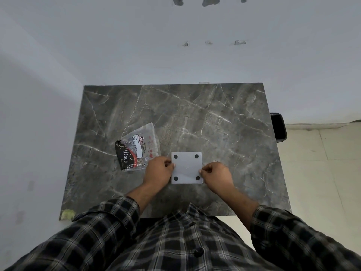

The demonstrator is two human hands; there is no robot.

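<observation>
A white square plate [187,165] with a black dot near each corner lies on the grey marble table [214,124], near its front edge. My left hand [158,170] pinches the plate's left edge with thumb and fingers. On the opposite side, my right hand [216,173] pinches the right edge close to the lower right dot. A clear plastic packet [136,147] with a black "Dove" label and red items inside lies just left of my left hand.
The table stands against a white wall. A black bin [279,126] sits on the tiled floor past the table's right edge. A piece of yellowish tape [67,214] marks the table's front left corner.
</observation>
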